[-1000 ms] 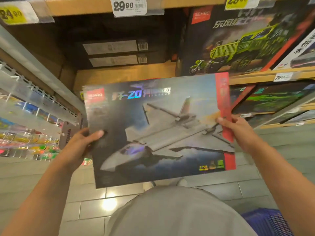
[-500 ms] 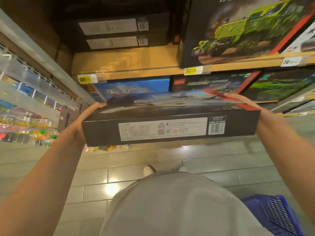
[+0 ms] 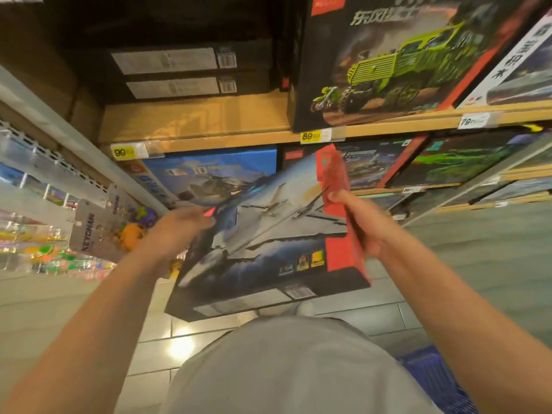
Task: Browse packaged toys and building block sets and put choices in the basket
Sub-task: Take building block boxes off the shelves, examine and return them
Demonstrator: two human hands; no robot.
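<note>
While tilted, jet box (image 3: 268, 234) gripped by left hand (image 3: 182, 225), right hand (image 3: 355, 216); blue basket (image 3: 433, 372) seemingly below.

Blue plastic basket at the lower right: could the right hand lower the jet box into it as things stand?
Probably yes. The blue plastic basket sits low beside the right arm with nothing visibly between, though both hands, left hand and right hand, grip the tilted jet box.
</note>
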